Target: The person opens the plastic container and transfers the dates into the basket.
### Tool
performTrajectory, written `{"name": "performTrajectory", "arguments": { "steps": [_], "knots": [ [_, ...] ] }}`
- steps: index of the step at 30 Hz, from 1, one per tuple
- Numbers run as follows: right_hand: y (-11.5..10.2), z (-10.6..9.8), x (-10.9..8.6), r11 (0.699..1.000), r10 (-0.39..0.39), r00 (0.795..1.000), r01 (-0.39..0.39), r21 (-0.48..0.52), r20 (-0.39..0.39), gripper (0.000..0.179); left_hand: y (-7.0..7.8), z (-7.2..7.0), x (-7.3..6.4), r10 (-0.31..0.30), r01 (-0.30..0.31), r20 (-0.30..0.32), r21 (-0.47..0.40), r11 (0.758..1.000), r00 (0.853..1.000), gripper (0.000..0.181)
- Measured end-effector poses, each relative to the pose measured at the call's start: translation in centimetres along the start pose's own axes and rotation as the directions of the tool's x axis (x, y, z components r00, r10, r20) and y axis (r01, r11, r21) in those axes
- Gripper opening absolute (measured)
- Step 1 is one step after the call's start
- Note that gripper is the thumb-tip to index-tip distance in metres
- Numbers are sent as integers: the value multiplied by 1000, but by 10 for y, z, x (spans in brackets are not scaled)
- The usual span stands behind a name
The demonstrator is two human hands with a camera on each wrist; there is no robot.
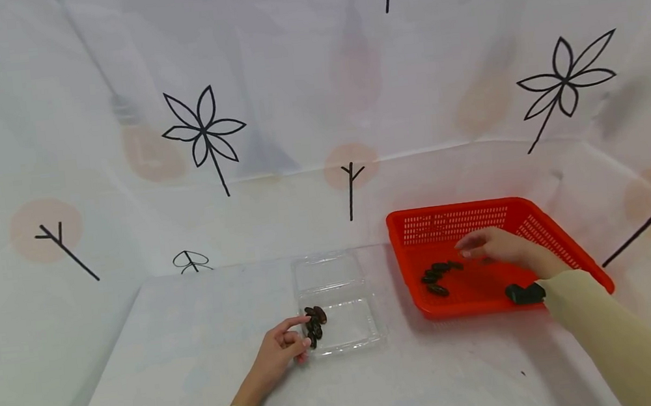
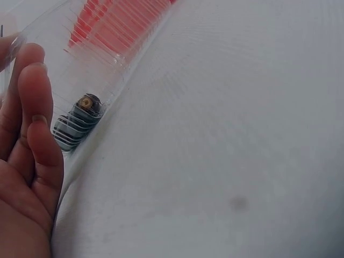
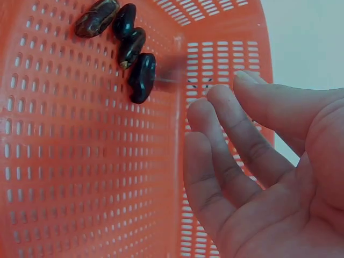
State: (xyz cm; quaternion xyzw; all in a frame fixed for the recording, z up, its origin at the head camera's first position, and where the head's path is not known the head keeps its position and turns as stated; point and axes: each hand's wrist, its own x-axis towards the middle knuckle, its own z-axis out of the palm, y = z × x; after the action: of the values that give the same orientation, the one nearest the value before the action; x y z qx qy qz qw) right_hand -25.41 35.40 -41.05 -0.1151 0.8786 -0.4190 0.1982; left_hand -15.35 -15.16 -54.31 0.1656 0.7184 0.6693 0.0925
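Observation:
My left hand [image 1: 278, 354] holds the left edge of a clear plastic clamshell box [image 1: 349, 325], whose lid lies folded back. Index finger and thumb reach the rim beside several dark, glossy dates [image 1: 316, 327] along that side. In the left wrist view, bent fingers [image 2: 36, 97] lie along the box's outside, and dates [image 2: 80, 121] show through its ribbed wall. My right hand [image 1: 500, 248] hovers inside a red plastic basket [image 1: 565, 242], fingers apart and gently bent, nothing held. Several dates [image 3: 142, 78] lie in the basket near its fingertips; a blurred dark shape is beside one date.
The basket stands right of the box on a white-covered table [image 1: 186, 347]. Behind it hangs a white cloth backdrop [image 1: 295, 134] with plant drawings. The basket's raised, slotted walls surround my right hand. A small dark speck [image 1: 523, 373] lies on the table at front right.

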Motion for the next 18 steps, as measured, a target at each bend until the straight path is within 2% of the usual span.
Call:
{"name": "performTrajectory", "arguments": {
  "steps": [7,18],
  "knots": [
    [-10,4,-3,999,-34,999,34,-10,-28,37,-2,-1,0,14,-14,1,-3,1000,1000,46],
    [-54,37,12,989,-136,991,136,-62,-6,30,-3,-1,0,36,-36,9,-8,999,999,46]
  ]
}}
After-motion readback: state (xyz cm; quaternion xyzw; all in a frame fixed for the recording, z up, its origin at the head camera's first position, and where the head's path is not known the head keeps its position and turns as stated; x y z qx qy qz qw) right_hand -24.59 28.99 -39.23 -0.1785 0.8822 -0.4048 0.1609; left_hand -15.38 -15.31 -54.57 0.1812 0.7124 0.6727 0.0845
